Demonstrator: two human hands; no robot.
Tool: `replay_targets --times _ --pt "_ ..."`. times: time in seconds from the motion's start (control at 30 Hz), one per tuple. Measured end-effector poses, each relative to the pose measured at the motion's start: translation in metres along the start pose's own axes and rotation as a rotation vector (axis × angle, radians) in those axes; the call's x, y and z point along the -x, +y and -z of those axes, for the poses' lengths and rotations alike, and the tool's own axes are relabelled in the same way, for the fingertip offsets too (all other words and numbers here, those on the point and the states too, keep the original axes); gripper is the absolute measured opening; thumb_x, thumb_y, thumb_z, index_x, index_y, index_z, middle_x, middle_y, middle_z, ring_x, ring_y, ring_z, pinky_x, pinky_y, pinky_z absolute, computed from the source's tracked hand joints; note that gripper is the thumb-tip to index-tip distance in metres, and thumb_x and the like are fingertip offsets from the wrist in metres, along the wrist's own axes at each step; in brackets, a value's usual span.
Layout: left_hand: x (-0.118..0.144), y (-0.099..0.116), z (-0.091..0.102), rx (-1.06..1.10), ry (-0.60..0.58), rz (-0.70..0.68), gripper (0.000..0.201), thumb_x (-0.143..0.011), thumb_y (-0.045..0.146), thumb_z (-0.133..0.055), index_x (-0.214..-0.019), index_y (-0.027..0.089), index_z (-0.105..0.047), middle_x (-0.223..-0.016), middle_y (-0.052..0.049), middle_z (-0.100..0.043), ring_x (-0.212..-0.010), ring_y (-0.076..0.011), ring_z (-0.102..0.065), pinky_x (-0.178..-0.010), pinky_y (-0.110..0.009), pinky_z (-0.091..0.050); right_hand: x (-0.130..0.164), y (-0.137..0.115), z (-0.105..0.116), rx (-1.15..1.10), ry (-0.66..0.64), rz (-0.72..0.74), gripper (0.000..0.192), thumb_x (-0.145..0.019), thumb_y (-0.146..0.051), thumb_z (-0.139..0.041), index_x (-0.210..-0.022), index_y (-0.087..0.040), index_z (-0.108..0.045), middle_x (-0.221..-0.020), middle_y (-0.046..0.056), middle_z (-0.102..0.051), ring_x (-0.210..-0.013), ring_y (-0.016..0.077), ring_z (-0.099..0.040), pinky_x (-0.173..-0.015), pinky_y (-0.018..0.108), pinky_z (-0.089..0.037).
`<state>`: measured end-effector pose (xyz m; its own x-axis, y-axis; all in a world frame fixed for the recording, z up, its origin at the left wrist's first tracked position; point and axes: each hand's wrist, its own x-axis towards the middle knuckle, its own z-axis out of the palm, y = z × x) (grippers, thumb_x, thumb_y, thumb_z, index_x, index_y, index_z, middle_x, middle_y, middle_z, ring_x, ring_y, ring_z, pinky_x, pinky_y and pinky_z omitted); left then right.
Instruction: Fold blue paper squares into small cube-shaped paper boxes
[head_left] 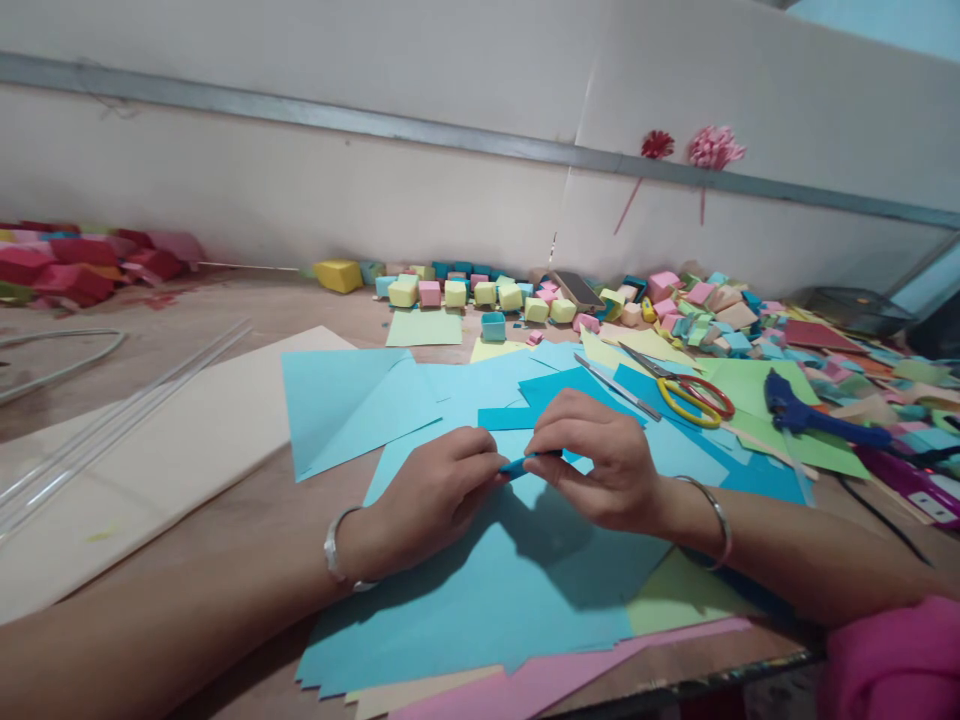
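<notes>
Both hands meet over a pile of blue paper sheets [480, 590] near the table's front edge. My left hand [439, 495] and my right hand [600, 460] pinch a small folded blue paper piece [525, 463] between their fingertips, just above the sheets. Each wrist wears a silver bangle. A larger light blue folded sheet [345, 405] lies to the left of the hands.
Yellow-handled scissors [686, 390] and a blue glue gun [810, 412] lie to the right on green paper. Several small coloured paper cubes [480, 292] line the wall. Red and pink folded boxes [67, 260] sit far left. A cream board [150, 450] and clear rods [112, 420] lie left.
</notes>
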<state>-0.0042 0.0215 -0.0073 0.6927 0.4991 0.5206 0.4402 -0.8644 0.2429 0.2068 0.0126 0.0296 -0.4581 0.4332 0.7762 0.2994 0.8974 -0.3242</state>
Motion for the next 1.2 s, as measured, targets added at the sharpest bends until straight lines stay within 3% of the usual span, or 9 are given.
replay_targets --times 0.2,0.3,0.4,0.63,0.77,0.9,1.1,1.2 --pt "0.000 0.000 -0.001 -0.007 0.006 -0.021 0.024 -0.096 0.018 -0.042 -0.082 0.016 -0.060 -0.074 -0.003 -0.053 -0.066 -0.0141 -0.047 -0.057 -0.025 -0.037 0.001 0.000 -0.001 -0.043 -0.008 -0.037 0.013 -0.086 -0.011 -0.055 -0.078 -0.019 -0.060 -0.070 0.002 -0.063 -0.067 0.0140 -0.056 -0.066 0.031 -0.046" --pt "0.001 -0.001 -0.001 -0.001 0.012 -0.017 0.025 -0.097 0.018 -0.041 -0.079 0.016 -0.058 -0.073 -0.003 -0.052 -0.065 -0.0137 -0.046 -0.057 -0.025 -0.036 0.001 0.002 -0.002 -0.007 -0.029 -0.077 0.005 -0.085 -0.017 -0.062 -0.081 -0.019 -0.061 -0.072 0.002 -0.064 -0.070 0.0143 -0.056 -0.066 0.030 -0.047" --pt "0.002 0.000 -0.001 -0.001 0.009 -0.014 0.025 -0.097 0.017 -0.041 -0.078 0.016 -0.057 -0.072 -0.002 -0.052 -0.064 -0.0133 -0.046 -0.056 -0.025 -0.036 0.000 0.003 -0.003 0.027 -0.063 -0.061 0.007 -0.083 -0.022 -0.068 -0.082 -0.018 -0.062 -0.072 0.003 -0.066 -0.070 0.0144 -0.056 -0.066 0.029 -0.047" --pt "0.002 0.002 -0.002 -0.006 -0.014 -0.018 0.025 -0.096 0.016 -0.040 -0.079 0.016 -0.059 -0.074 -0.003 -0.054 -0.067 -0.0144 -0.049 -0.058 -0.025 -0.039 0.001 0.001 -0.002 -0.042 -0.057 -0.020 0.014 -0.087 -0.020 -0.063 -0.073 -0.019 -0.061 -0.066 0.002 -0.064 -0.064 0.0134 -0.055 -0.064 0.030 -0.046" --pt "0.001 0.001 0.000 0.015 0.002 -0.021 0.022 -0.094 0.013 -0.042 -0.085 0.016 -0.061 -0.076 -0.004 -0.056 -0.069 -0.0144 -0.051 -0.060 -0.024 -0.041 0.001 0.005 -0.002 -0.022 -0.063 -0.020 0.011 -0.085 -0.027 -0.068 -0.079 -0.019 -0.063 -0.070 0.001 -0.066 -0.068 0.0134 -0.058 -0.066 0.028 -0.047" --pt "-0.001 0.001 0.004 0.056 0.077 -0.016 0.019 -0.094 0.013 -0.044 -0.090 0.015 -0.063 -0.080 -0.005 -0.059 -0.072 -0.0143 -0.054 -0.062 -0.024 -0.044 0.001 0.009 -0.001 -0.034 -0.027 -0.084 0.032 -0.074 -0.041 -0.078 -0.094 -0.019 -0.064 -0.081 0.004 -0.068 -0.077 0.0158 -0.061 -0.071 0.030 -0.050" --pt "-0.003 0.000 0.006 0.088 0.105 0.035 0.019 -0.094 0.014 -0.045 -0.090 0.015 -0.064 -0.082 -0.005 -0.060 -0.072 -0.0137 -0.055 -0.064 -0.023 -0.045 0.002 0.011 -0.002 -0.099 0.018 -0.115 0.006 -0.081 -0.021 -0.071 -0.086 -0.020 -0.068 -0.076 0.003 -0.069 -0.073 0.0148 -0.060 -0.069 0.030 -0.050" --pt "-0.002 -0.001 0.004 0.079 0.080 0.043 0.019 -0.093 0.013 -0.046 -0.089 0.016 -0.064 -0.080 -0.004 -0.059 -0.071 -0.0136 -0.054 -0.062 -0.023 -0.044 0.005 0.012 -0.003 -0.093 0.046 -0.107 0.003 -0.081 -0.019 -0.071 -0.080 -0.020 -0.069 -0.070 0.002 -0.069 -0.067 0.0136 -0.060 -0.063 0.027 -0.050"
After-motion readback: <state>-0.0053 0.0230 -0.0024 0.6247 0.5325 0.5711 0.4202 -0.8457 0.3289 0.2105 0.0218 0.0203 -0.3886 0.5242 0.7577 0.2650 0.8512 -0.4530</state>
